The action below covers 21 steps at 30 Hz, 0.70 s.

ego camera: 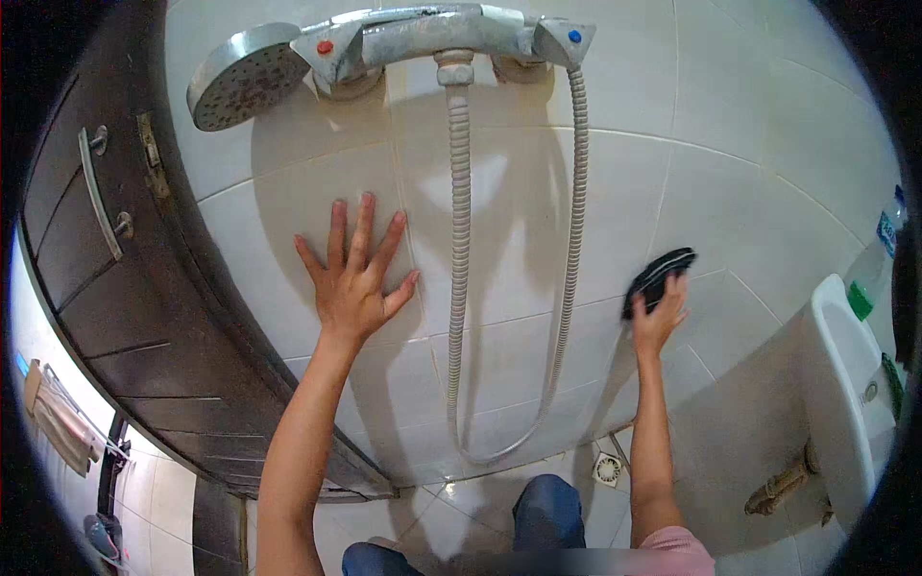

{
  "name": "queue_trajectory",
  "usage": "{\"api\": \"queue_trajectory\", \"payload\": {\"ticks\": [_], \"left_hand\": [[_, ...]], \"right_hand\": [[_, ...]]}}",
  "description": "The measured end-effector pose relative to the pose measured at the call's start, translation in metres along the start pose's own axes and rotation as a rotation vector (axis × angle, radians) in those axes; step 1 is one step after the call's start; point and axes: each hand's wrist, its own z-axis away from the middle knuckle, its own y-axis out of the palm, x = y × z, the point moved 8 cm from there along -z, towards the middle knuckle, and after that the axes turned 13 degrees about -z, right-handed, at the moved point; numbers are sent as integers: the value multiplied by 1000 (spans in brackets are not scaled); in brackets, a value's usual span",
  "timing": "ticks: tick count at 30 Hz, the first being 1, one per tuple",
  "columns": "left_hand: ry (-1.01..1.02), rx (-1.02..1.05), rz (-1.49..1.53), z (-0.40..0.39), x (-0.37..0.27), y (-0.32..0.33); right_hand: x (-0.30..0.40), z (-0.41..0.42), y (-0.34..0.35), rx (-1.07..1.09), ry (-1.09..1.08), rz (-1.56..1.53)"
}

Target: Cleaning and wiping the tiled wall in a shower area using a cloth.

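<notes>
My left hand [353, 288] lies flat against the white wall tiles [504, 288] with its fingers spread, and it holds nothing. It is left of the ribbed metal shower hose [459, 216], which hangs in a long loop. On the other side of the loop, my right hand [657, 317] grips a black oval scrubber [659, 277] with a pale stripe along it. The scrubber is up against the tiles; whether it is a brush or a pad cannot be made out. Above both hands is a chrome shower mixer [446, 36] with red- and blue-marked knobs. A round shower head [248, 79] rests at its left end.
A dark wooden door [130, 309] with a metal handle [101, 194] stands at the left. To the right are a white washbasin [835, 389], a plastic bottle [875, 252] and a stained pipe [781, 486]. A floor drain [606, 469] lies near my knees.
</notes>
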Motion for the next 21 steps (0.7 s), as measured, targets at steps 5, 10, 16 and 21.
{"api": "queue_trajectory", "payload": {"ticks": [5,10,16,21], "left_hand": [[-33,-32,-7,0,3,1],[13,-46,2,-1,-1,-2],[32,-73,-29,0,1,-6],[3,-94,13,2,-3,-1]], "right_hand": [[11,-3,13,-239,106,-108],[75,92,46,-42,-150,-165],[56,190,48,421,-479,7],[-26,113,19,323,-29,115]]}}
